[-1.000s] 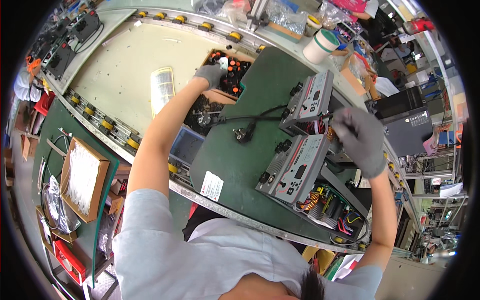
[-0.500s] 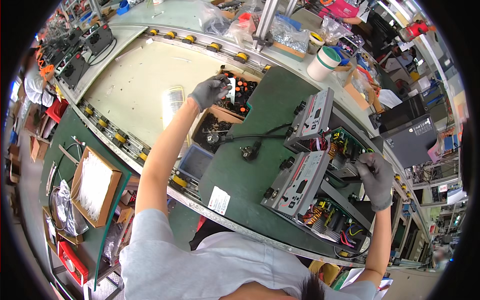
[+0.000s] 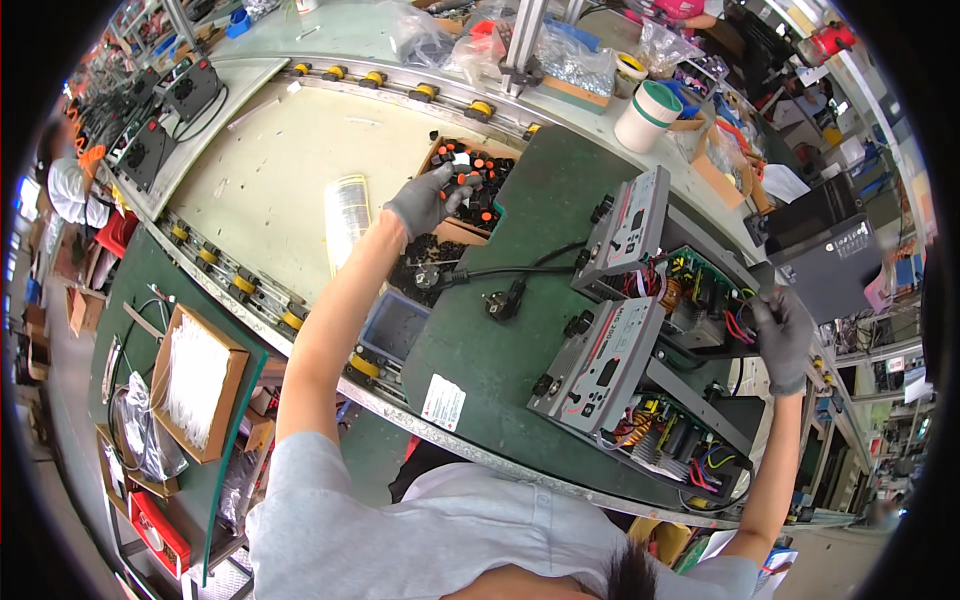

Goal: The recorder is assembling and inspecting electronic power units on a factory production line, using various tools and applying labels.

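My left hand (image 3: 424,203), in a grey glove, is at a carton (image 3: 432,158) of small black-and-orange parts. Its fingers are curled round one or more black-and-orange parts (image 3: 464,181); the exact kind is too small to tell. My right hand (image 3: 786,338), also gloved, is closed at the back end of the farther uncovered welding machine (image 3: 625,222), with its fingers on the dark rear panel (image 3: 762,277). Red wires (image 3: 738,328) hang beside those fingers. Nearer to me stands a second uncovered welding machine (image 3: 602,362), its circuit board and coils exposed.
Both machines stand on a green board (image 3: 470,350). A plugged cable (image 3: 503,300) lies on it. Beside the board are a carton of black bits (image 3: 420,250) and a blue bin (image 3: 393,325). A roller track (image 3: 425,92) borders the pale table (image 3: 290,170). A white tub (image 3: 648,116) stands behind.
My left hand has lowered slightly toward the parts carton, its fingers now among black-and-orange parts. My right hand has shifted right, from the farther machine's inside to its rear end.
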Available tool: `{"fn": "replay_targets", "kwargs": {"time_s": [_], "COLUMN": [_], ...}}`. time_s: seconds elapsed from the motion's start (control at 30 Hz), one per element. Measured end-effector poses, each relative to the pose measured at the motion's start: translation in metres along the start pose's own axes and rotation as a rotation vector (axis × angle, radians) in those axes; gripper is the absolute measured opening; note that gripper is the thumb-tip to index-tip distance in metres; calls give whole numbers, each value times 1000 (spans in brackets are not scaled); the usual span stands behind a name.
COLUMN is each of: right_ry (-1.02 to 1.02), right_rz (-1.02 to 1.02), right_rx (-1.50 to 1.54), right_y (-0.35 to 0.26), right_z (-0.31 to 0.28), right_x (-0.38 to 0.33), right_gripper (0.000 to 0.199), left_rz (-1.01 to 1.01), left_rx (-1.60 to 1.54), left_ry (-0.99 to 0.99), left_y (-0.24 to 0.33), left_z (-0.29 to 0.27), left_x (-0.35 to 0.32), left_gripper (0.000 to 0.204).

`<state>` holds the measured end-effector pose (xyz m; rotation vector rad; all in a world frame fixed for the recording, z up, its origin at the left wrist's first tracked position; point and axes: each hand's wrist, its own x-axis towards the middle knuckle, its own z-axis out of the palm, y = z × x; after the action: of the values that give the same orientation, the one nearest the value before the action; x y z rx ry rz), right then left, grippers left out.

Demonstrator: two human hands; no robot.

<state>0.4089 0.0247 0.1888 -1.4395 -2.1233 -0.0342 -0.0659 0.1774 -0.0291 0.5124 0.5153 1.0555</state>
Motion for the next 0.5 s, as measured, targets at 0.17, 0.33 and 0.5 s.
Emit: {"fn": "replay_targets", "kwargs": {"time_s": [0.17, 0.33, 0.5], "right_ry": [161, 310, 259], "right_rz": [206, 389, 498], "right_rx": [69, 249, 233], "right_y": [82, 140, 158], "right_z": [-9, -4, 21], "right_x": [4, 11, 4], "right_gripper": [6, 6, 10], "left_rz": [5, -31, -137], "left_rx": [29, 113, 41], "left_ry": [-76, -93, -89], "left_y": [-26, -46, -67], "left_z": [74, 141, 178], "left_x": [-4, -12, -8], "left_gripper": [30, 27, 29]}}
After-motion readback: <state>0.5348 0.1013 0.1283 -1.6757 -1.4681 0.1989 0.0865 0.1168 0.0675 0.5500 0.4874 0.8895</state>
